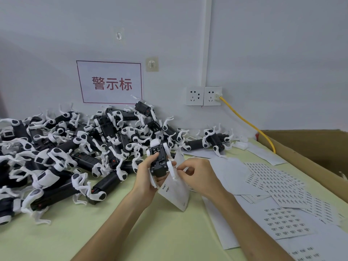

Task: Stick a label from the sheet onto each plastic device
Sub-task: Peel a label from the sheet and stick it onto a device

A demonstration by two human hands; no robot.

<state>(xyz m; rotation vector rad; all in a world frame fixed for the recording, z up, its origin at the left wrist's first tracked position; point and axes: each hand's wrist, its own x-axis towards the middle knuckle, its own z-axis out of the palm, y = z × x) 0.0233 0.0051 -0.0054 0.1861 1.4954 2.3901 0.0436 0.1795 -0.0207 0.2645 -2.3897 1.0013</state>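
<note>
Above the table (169,232), the left hand (147,178) is curled round one black and white device (159,162). Right beside it, the right hand (199,176) pinches a label sheet (175,193). A big pile of devices (66,147) lies left of the hands, more sheets (282,187) lie to the right.

Soft, even light is covering the whole view at moderate brightness. The wall (273,53) is reading pale grey and is darkening gently toward the upper left. Faint, diffuse shadows are falling on the table (116,232) beneath the piled devices (56,157) near its left edge. Wide-angle distortion is skewing the sign (110,82) and slanting the conduit (206,44). Print on the label sheets (282,185) is rendering soft.
</note>
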